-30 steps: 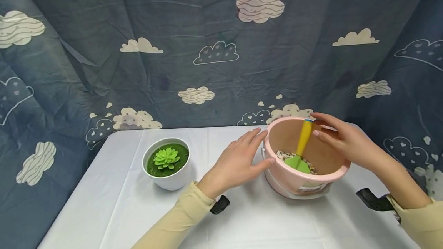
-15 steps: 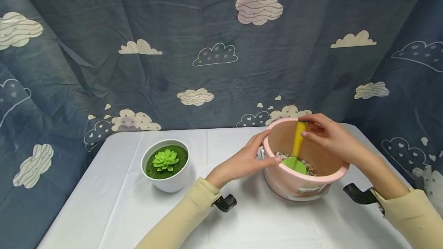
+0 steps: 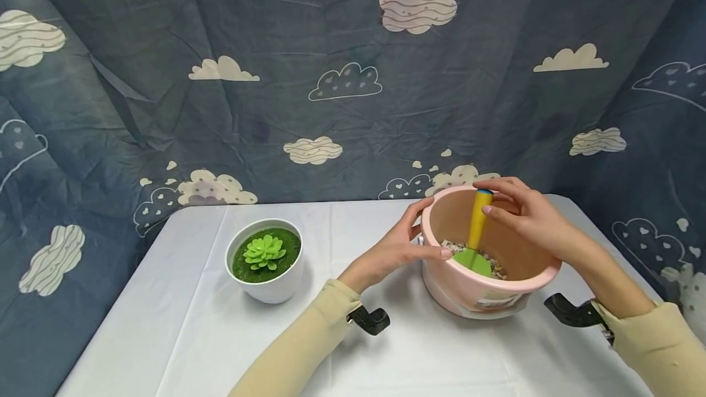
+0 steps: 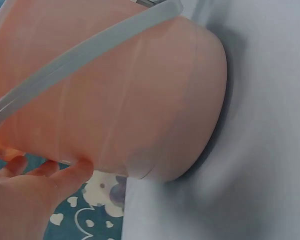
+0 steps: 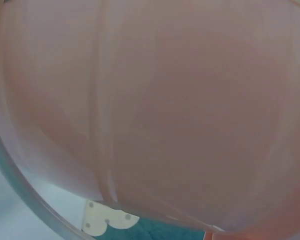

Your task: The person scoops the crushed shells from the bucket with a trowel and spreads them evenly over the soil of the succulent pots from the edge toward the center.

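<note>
A pink bucket stands on the right of the table in the head view, pebbles in its bottom. Upright among them is a toy shovel with a yellow handle and a green blade. My right hand pinches the handle near its top between thumb and fingers. At the bucket's left, my left hand holds the rim, thumb on the near side and fingers farther back. In the left wrist view those fingers touch the bucket's outer wall. The right wrist view shows mostly bucket wall.
A white pot with a green succulent stands left of my left hand. The bucket's bail handle hangs down along its outside. A white cloth covers the table. Behind hangs a dark curtain with cloud prints.
My right hand has moved left onto the shovel handle and pinches it; the handle now stands more upright. My left hand has moved right and taken hold of the bucket's rim.
</note>
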A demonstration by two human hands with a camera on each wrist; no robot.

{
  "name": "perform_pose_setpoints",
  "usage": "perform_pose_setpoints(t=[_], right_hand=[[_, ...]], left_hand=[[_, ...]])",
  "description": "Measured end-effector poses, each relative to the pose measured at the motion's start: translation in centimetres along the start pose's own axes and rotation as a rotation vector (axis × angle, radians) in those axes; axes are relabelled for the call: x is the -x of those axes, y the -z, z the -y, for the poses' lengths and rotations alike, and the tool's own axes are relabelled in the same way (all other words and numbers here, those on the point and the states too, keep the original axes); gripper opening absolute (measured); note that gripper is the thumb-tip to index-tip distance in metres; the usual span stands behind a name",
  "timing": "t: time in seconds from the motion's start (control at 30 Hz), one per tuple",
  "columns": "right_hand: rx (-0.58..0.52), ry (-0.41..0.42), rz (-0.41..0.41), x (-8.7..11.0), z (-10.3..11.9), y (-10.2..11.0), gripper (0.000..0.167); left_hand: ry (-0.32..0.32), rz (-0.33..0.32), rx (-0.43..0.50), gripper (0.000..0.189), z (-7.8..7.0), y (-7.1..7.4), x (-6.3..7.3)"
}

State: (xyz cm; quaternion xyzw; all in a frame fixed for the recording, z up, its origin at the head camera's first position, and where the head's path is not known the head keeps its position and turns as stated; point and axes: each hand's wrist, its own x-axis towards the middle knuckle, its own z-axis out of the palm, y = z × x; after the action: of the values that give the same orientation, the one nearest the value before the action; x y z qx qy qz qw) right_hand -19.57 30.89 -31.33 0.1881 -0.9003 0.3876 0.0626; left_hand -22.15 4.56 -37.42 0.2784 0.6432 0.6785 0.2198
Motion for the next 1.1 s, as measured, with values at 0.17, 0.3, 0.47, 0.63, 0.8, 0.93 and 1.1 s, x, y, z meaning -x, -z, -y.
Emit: perform_pose_setpoints(t=[0.17,0.3,0.47,0.63,0.8,0.93,1.1], right_hand=[[-0.056,-0.023,0.065,-0.1,0.3,0.0,0.045],[-0.123,-0.03,0.138,-0.1,0.6,0.0,0.044],[-0.11,-0.023,0.183,0.1,0.9,0.1,0.045],[-0.215,0.011,0.189,0.2,0.6,0.1,0.033],[-0.25,-0.01,0.188,-0.1,0.5,0.3,0.029],[-0.195,-0.034,0.124,0.0,0.6,0.9,0.029],[-0.054,-0.107,-0.01,0.7,0.6,2.3,0.033]], left_hand=[[-0.018,0.012,0.045,0.088,0.4,0.1,-0.1],[-0.036,0.019,0.027,0.086,0.6,0.2,-0.3],[-0.049,0.018,-0.019,0.087,0.6,0.3,-0.3],[-0.058,0.027,-0.03,0.088,0.5,0.6,-0.2],[-0.055,0.027,-0.039,0.088,0.3,0.7,-0.4],[-0.05,0.039,-0.042,0.089,0.2,0.7,-0.4],[-0.055,0.056,-0.033,0.09,0.1,0.6,-0.3]])
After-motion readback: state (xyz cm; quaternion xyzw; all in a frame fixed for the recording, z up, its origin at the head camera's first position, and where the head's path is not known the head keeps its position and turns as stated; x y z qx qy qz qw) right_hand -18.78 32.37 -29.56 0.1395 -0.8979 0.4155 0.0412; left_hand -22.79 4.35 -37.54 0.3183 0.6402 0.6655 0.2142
